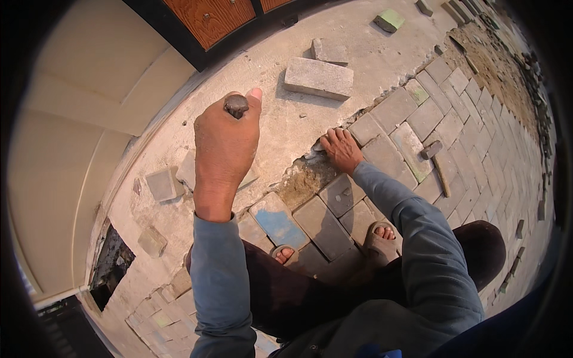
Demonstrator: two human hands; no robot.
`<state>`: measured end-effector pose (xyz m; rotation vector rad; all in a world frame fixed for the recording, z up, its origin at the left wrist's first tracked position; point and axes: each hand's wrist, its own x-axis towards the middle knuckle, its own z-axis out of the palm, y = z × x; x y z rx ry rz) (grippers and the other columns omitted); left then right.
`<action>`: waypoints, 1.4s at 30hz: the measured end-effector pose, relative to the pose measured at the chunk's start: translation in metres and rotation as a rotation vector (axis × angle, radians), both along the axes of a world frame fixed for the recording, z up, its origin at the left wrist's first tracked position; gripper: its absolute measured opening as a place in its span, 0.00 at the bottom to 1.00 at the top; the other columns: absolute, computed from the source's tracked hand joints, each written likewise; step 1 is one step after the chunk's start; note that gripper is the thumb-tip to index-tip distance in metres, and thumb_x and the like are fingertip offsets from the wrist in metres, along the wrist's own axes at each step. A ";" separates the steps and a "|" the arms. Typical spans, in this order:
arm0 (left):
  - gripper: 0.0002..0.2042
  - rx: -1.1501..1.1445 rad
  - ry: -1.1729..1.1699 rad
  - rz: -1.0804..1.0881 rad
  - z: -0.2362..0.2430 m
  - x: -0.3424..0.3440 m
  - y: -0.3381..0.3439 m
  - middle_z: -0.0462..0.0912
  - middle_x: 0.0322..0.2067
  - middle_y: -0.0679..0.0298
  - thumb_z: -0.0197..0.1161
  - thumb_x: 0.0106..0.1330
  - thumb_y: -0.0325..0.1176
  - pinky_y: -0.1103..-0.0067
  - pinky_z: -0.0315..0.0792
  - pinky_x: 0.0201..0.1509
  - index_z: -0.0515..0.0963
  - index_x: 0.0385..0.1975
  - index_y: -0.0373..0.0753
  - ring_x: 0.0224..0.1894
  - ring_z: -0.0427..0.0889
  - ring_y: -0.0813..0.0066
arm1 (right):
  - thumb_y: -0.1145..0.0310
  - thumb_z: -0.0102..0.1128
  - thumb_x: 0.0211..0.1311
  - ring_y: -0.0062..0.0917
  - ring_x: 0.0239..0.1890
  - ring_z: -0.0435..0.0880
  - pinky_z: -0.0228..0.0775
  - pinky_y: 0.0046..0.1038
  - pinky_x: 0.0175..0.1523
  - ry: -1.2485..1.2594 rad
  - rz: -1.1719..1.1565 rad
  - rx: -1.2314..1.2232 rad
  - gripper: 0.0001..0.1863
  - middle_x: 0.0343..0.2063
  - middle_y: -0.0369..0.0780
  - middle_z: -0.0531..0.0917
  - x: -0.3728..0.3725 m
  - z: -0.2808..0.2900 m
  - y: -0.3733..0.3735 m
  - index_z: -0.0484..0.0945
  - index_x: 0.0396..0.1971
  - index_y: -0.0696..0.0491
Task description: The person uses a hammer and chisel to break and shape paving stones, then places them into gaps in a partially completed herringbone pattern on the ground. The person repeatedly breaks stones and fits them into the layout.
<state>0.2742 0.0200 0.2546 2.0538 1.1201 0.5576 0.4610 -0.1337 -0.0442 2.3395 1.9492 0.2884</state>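
Note:
My left hand (227,149) is raised over the concrete, closed in a fist around a metal chisel (236,105). Only the chisel's dark, battered end pokes out beside my thumb; the rest is hidden. My right hand (341,149) rests at the broken concrete edge, against a grey paver, its fingers bent and slightly apart. Below it lies a sandy gap (304,182) in the paving. A paver with blue paint (277,221) borders this gap on the near side. Right of my right forearm, a hammer (439,167) with a wooden handle lies on the pavers.
Two loose grey blocks (319,77) lie on the concrete ahead, and a greenish block (389,21) farther off. Broken pieces (164,184) are at the left, near a dark hole (110,268) by the wall. Bare soil (495,65) borders the paving at far right.

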 end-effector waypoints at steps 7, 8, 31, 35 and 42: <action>0.22 0.051 0.042 0.090 0.009 -0.018 0.008 0.73 0.17 0.54 0.62 0.73 0.45 0.66 0.69 0.33 0.76 0.23 0.30 0.22 0.66 0.64 | 0.65 0.65 0.58 0.37 0.54 0.78 0.70 0.41 0.57 0.211 -0.002 -0.121 0.15 0.46 0.44 0.78 0.002 0.033 0.010 0.79 0.45 0.53; 0.23 0.077 0.035 0.085 0.012 -0.019 0.008 0.73 0.17 0.54 0.62 0.73 0.45 0.66 0.69 0.33 0.76 0.23 0.30 0.22 0.66 0.64 | 0.64 0.66 0.57 0.38 0.52 0.79 0.71 0.42 0.56 0.329 -0.060 -0.112 0.17 0.45 0.44 0.79 0.006 0.049 0.016 0.78 0.44 0.54; 0.25 0.006 0.061 0.203 0.021 -0.019 0.013 0.68 0.18 0.62 0.63 0.73 0.47 0.71 0.65 0.32 0.72 0.22 0.30 0.25 0.62 0.73 | 0.55 0.68 0.54 0.50 0.49 0.85 0.80 0.42 0.52 0.689 -0.352 -0.105 0.23 0.44 0.54 0.79 -0.020 0.051 0.043 0.81 0.41 0.59; 0.24 -0.024 -0.051 0.201 0.021 -0.022 0.017 0.68 0.18 0.63 0.62 0.74 0.46 0.72 0.65 0.32 0.73 0.23 0.30 0.25 0.62 0.75 | 0.68 0.62 0.60 0.48 0.56 0.79 0.76 0.43 0.58 0.413 0.025 0.225 0.15 0.49 0.52 0.75 -0.030 0.076 0.127 0.75 0.44 0.58; 0.23 0.036 0.039 0.162 0.023 -0.012 0.024 0.67 0.18 0.61 0.62 0.74 0.45 0.70 0.65 0.33 0.73 0.24 0.30 0.25 0.62 0.74 | 0.62 0.53 0.72 0.44 0.60 0.77 0.70 0.57 0.59 0.245 0.236 0.045 0.19 0.60 0.37 0.74 -0.039 0.045 0.231 0.79 0.60 0.32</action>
